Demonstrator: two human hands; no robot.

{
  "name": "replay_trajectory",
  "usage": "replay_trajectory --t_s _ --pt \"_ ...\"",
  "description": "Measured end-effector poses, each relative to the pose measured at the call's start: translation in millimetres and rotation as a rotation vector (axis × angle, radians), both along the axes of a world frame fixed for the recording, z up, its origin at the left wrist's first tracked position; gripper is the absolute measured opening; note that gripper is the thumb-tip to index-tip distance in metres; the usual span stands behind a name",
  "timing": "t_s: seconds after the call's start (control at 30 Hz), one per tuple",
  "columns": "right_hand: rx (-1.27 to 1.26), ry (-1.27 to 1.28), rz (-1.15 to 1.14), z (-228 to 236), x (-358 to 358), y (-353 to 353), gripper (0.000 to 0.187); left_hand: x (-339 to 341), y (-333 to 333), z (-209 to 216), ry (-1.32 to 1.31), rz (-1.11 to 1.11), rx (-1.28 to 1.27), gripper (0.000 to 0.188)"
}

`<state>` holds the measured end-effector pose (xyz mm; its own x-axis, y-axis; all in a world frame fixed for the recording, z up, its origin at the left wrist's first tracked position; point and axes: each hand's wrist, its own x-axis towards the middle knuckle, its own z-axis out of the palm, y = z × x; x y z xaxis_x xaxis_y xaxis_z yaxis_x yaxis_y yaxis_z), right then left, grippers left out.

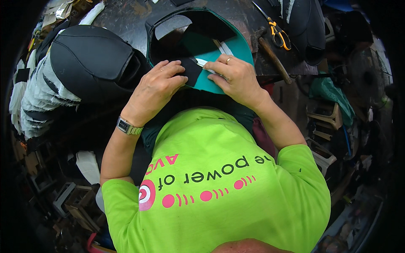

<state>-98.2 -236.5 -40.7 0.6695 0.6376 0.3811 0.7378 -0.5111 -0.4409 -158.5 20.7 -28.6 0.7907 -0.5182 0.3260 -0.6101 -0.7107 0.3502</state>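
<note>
A hollow black and teal-green sewn fabric piece (237, 44) stands at the near edge of the dark table, its inside facing up. My left hand (160, 82) bends its fingers over the piece's black near edge, gripping it at the left. My right hand (237, 78) pinches a narrow white strip (201, 62) against the inside, close to where black meets green. A second pale strip (224, 48) lies farther up on the green part. The right thumb is on the green near edge. My left fingertips are partly hidden by the fold of the hand.
Stacked black padded pieces with frayed white edges (90, 52) rise at the left. Orange-handled scissors (278, 36) and a wooden-handled hammer (274, 60) lie right of the piece. Another black padded piece (306, 29) is beyond them. A green bag (335, 95) and plastic stools (331, 118) stand at right.
</note>
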Motion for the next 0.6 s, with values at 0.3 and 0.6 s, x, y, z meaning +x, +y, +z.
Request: replay_trajectory --t_s 0.3,0.6 --pt "0.052 -0.029 0.011 -2.4 -2.3 5.8 0.023 -1.3 -17.9 -6.5 -0.133 0.039 0.03 0.027" --pt "-0.03 -0.291 0.35 -13.2 5.1 25.7 0.016 -2.5 -15.2 -5.1 0.074 0.141 -0.262 0.035"
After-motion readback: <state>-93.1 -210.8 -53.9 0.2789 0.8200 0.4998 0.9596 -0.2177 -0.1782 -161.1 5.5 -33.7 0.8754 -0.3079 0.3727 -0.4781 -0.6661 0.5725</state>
